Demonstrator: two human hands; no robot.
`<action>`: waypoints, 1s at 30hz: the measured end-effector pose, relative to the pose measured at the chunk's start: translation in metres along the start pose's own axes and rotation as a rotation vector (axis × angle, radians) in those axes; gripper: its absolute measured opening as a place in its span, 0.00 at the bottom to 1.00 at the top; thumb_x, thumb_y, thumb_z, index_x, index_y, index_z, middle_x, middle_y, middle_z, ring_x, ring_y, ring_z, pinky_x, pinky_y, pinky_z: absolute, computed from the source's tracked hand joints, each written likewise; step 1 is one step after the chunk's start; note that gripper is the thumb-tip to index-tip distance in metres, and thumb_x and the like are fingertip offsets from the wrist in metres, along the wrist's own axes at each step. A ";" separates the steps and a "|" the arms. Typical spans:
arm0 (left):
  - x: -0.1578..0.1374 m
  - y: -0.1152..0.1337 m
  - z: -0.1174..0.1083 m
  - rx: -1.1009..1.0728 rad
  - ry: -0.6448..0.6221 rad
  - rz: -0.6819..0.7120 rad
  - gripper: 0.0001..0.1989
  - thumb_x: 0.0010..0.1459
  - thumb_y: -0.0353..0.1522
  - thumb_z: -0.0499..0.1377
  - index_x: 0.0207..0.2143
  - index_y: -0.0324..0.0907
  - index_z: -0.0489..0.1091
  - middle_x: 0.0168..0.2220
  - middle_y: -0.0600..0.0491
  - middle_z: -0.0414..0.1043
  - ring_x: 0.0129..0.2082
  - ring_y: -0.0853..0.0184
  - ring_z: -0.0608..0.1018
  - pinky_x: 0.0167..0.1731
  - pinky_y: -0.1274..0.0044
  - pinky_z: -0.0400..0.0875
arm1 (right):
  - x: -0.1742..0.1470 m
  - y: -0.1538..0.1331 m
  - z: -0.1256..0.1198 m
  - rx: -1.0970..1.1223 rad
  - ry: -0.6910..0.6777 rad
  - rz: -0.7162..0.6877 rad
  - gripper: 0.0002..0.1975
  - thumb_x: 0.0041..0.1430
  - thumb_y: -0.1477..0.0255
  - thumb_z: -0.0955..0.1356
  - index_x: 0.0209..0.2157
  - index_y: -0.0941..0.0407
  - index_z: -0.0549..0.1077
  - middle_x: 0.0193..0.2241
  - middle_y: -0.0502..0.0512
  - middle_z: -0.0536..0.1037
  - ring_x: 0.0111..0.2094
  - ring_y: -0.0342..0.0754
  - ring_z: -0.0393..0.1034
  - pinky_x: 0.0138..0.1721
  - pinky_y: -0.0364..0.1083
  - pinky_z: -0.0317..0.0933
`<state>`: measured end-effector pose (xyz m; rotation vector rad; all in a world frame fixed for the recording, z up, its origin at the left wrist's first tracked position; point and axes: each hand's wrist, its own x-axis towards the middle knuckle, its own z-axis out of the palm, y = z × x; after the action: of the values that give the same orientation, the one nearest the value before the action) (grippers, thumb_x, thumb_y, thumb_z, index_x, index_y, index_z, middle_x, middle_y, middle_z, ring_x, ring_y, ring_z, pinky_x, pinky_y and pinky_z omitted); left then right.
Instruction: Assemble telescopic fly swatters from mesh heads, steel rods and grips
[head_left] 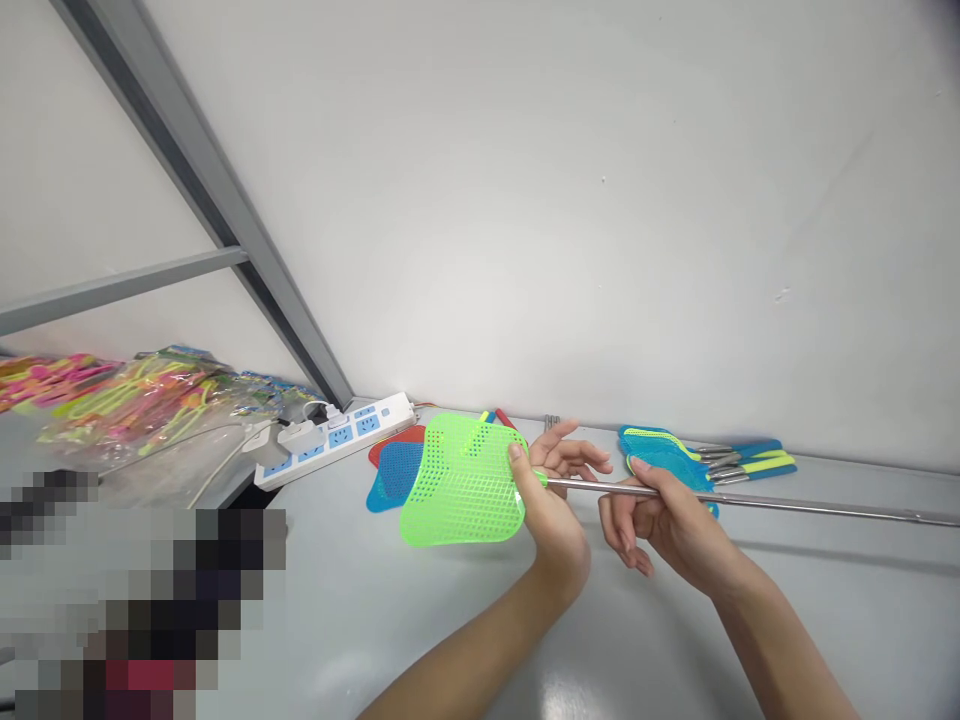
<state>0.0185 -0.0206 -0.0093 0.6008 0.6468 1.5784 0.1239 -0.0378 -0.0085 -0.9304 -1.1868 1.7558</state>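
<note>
A bright green fly swatter (469,490) with a perforated head and a long metal rod is held above the table, its head to the left. My left hand (553,505) grips the head near its neck, thumb on the near face and other fingers stretched out behind. Farther along, my right hand (667,520) pinches the metal rod between thumb and fingers. The rod runs on past the right edge of view. Behind the green head lie a blue swatter head (394,475) and a red one (405,438), both partly covered.
Several blue and yellow-edged swatters (667,462) lie stacked by the wall, handles pointing right. A white power strip (337,440) with plugs and cables sits at left. Beyond the grey metal post (225,210) are bagged colourful items (157,395). A pixelated patch covers the lower left.
</note>
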 end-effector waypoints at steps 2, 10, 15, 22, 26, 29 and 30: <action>-0.002 -0.001 0.000 0.002 0.000 0.009 0.26 0.56 0.44 0.36 0.35 0.36 0.66 0.21 0.50 0.69 0.22 0.67 0.71 0.25 0.76 0.60 | 0.001 0.000 0.000 0.008 -0.003 0.003 0.29 0.57 0.61 0.51 0.13 0.60 0.67 0.13 0.53 0.65 0.13 0.41 0.57 0.15 0.42 0.51; -0.003 -0.002 0.000 -0.029 -0.025 0.014 0.26 0.56 0.43 0.36 0.36 0.35 0.66 0.21 0.49 0.70 0.24 0.66 0.72 0.25 0.76 0.60 | 0.002 0.001 0.002 0.005 -0.006 0.017 0.29 0.57 0.61 0.50 0.13 0.60 0.67 0.12 0.54 0.65 0.13 0.42 0.57 0.15 0.43 0.50; -0.003 -0.002 0.000 -0.019 -0.008 -0.010 0.26 0.55 0.44 0.37 0.34 0.36 0.66 0.20 0.50 0.69 0.22 0.67 0.71 0.26 0.75 0.61 | 0.001 -0.001 0.003 -0.023 -0.007 0.002 0.29 0.57 0.60 0.51 0.13 0.60 0.67 0.13 0.54 0.65 0.13 0.41 0.56 0.17 0.43 0.51; 0.000 -0.001 0.002 -0.026 0.100 -0.036 0.19 0.54 0.44 0.44 0.24 0.39 0.63 0.18 0.55 0.62 0.18 0.73 0.66 0.20 0.81 0.59 | -0.003 -0.009 0.002 -0.148 0.123 0.018 0.27 0.57 0.60 0.52 0.13 0.59 0.64 0.12 0.51 0.62 0.14 0.40 0.55 0.20 0.43 0.51; 0.002 0.001 0.004 -0.017 0.105 -0.032 0.16 0.53 0.42 0.47 0.24 0.39 0.63 0.19 0.56 0.61 0.18 0.75 0.63 0.17 0.83 0.56 | -0.003 -0.012 -0.006 -0.172 0.263 -0.072 0.24 0.55 0.61 0.57 0.10 0.56 0.52 0.10 0.44 0.49 0.13 0.37 0.45 0.18 0.42 0.44; 0.003 0.007 0.006 -0.034 0.102 -0.014 0.15 0.53 0.42 0.49 0.24 0.40 0.63 0.19 0.56 0.60 0.18 0.75 0.63 0.17 0.84 0.56 | -0.005 -0.012 -0.014 -0.115 0.308 -0.121 0.23 0.54 0.61 0.59 0.11 0.56 0.49 0.11 0.44 0.46 0.14 0.37 0.40 0.18 0.43 0.41; 0.003 0.010 0.007 -0.042 0.099 -0.001 0.15 0.53 0.41 0.49 0.24 0.40 0.63 0.18 0.57 0.59 0.18 0.76 0.62 0.16 0.84 0.56 | -0.006 -0.013 -0.016 -0.085 0.314 -0.133 0.23 0.54 0.61 0.59 0.12 0.56 0.49 0.12 0.44 0.46 0.14 0.37 0.40 0.18 0.43 0.41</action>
<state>0.0160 -0.0175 0.0025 0.4933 0.6866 1.6246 0.1431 -0.0343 0.0002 -1.1048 -1.0960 1.4030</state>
